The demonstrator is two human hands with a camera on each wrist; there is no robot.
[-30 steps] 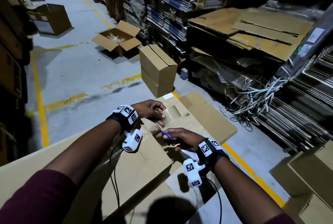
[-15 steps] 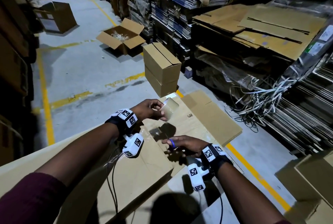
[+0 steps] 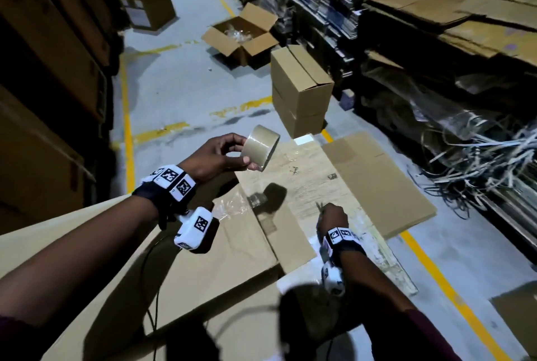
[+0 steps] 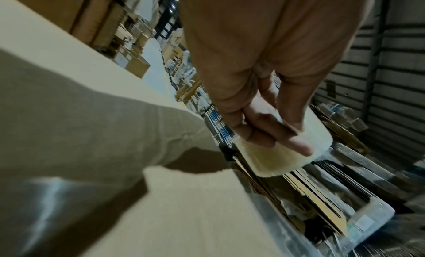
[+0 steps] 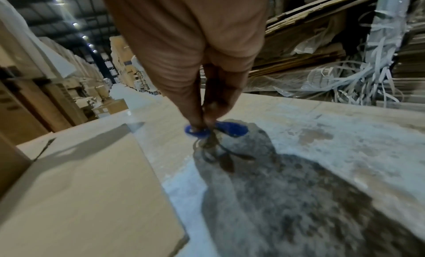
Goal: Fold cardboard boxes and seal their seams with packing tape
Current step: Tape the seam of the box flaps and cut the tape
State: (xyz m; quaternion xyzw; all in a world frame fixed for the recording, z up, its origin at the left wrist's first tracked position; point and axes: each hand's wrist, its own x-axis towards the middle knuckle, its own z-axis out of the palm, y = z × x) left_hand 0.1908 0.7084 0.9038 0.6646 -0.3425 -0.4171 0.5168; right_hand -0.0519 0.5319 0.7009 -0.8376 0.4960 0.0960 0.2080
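My left hand (image 3: 220,157) holds a roll of clear packing tape (image 3: 260,147) in the air, thumb and fingers curled round it; the left wrist view shows the tape roll (image 4: 287,150) under my fingers (image 4: 271,133). My right hand (image 3: 334,215) is low over the flat cardboard sheet (image 3: 305,192) and grips small scissors with blue handles (image 5: 216,132), blades pointing down at the sheet. A large folded cardboard box (image 3: 203,267) lies in front of me, with a strip of clear tape (image 3: 232,203) at its far edge.
Two sealed boxes (image 3: 299,90) stand stacked beyond the sheet. An open box (image 3: 241,38) sits further back on the grey floor with yellow lines (image 3: 126,128). Flat cardboard stacks (image 3: 465,11) and loose strapping (image 3: 479,163) fill the right; tall stacks (image 3: 43,70) line the left.
My left hand has lifted the tape roll up and away from the box. My right hand has moved down and to the right with the scissors, closer to the flat sheet.
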